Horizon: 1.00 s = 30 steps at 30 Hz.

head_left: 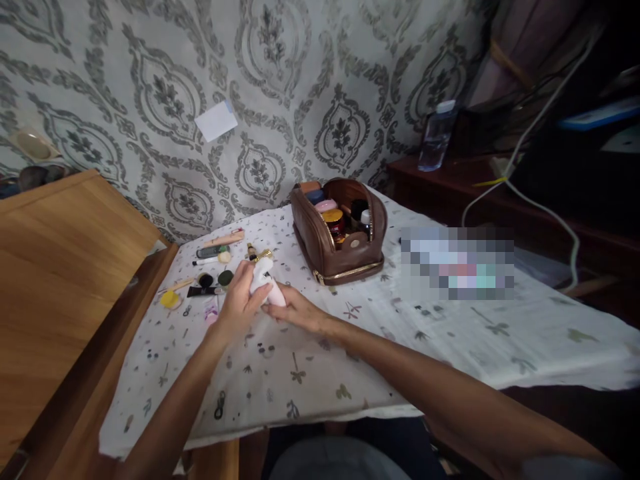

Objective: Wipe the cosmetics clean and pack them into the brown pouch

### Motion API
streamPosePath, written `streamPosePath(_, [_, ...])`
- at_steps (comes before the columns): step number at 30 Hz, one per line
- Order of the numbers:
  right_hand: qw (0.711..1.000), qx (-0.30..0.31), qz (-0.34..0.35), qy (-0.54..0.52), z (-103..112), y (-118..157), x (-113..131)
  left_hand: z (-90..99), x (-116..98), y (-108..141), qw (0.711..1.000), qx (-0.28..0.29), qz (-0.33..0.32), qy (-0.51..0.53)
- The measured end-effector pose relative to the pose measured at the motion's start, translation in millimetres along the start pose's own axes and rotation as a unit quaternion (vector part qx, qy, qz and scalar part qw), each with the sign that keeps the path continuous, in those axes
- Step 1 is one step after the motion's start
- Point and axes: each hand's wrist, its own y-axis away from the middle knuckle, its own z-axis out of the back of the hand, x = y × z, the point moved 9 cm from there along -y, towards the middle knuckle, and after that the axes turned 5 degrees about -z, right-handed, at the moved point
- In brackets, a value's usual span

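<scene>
Both hands meet over the patterned white cloth, left of the brown bag. My left hand (239,297) has its fingers wrapped round a white wipe or tissue (262,272). Under it is a pale pink tube-like item (277,295), with my right hand (299,309) closed on its lower end. The open brown bag (320,250) holds jars and bottles, among them one with a gold lid (332,215). Small cosmetics lie beyond and left of my hands: a dark green tube (213,251), a black tube (201,291), a yellow item (170,299) and a purple item (211,312).
A wooden panel (65,247) stands along the left edge. On the dark red furniture (410,180) at the back right is a clear bottle (435,140), with a white cable (543,207) hanging nearby. A blurred-out object lies on the cloth (380,347) at the right.
</scene>
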Motion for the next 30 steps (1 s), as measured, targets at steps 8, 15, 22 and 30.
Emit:
streamPosePath(8, [0.924,-0.077,-0.025,0.373,11,12,18,4.6,-14,-2,0.966,0.143,0.024,-0.213])
streamPosePath(15, [0.852,-0.086,-0.009,0.517,11,13,21,7.9,-11,-2,0.979,0.109,0.151,-0.079])
streamPosePath(22, [0.867,-0.096,0.038,0.488,9,14,23,3.5,23,15,0.959,0.011,0.230,0.166])
streamPosePath(30, [0.942,-0.107,0.019,0.317,15,15,22,5.6,22,28,0.956,-0.121,0.206,0.172])
